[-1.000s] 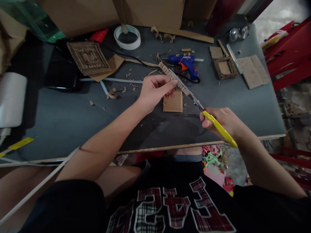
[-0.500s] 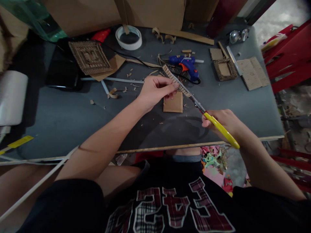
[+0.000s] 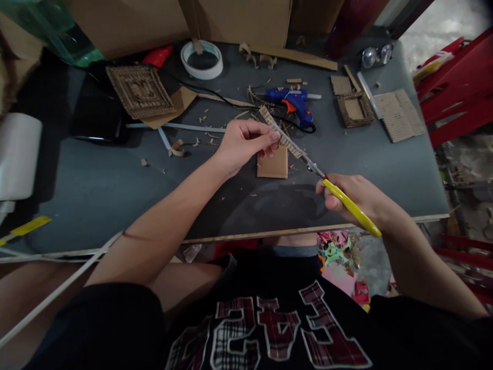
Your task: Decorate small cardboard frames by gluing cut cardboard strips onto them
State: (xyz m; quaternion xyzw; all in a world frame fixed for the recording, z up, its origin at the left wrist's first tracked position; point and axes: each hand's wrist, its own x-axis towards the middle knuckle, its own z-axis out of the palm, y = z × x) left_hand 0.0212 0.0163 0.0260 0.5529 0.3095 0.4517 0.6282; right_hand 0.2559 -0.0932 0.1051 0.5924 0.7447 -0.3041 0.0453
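Note:
My left hand (image 3: 248, 144) pinches a narrow strip of corrugated cardboard (image 3: 291, 147) between thumb and fingers, above the table's middle. Along the strip's edge lie the blades of yellow-handled scissors (image 3: 351, 206). My right hand (image 3: 356, 192) is wrapped around the scissors' handles from the right. Whether the blades are fully closed I cannot make out. Under the strip, a small brown cardboard square (image 3: 273, 165) rests on the table, partly hidden by my left hand. A blue glue gun (image 3: 288, 96) with an orange trigger lies just beyond the strip.
A white tape roll (image 3: 202, 60) and cardboard scraps lie toward the back. At left, a layered cardboard square (image 3: 141, 92) leans over a black object. Rightward are a small cardboard frame (image 3: 355, 110), a ribbed cardboard sheet (image 3: 400, 115) and glasses (image 3: 376, 55). A white cable (image 3: 61, 290) crosses my left arm.
The view has shifted slightly. My right fingers have shifted a little on the scissors' handles. Both hands keep hold of the same things.

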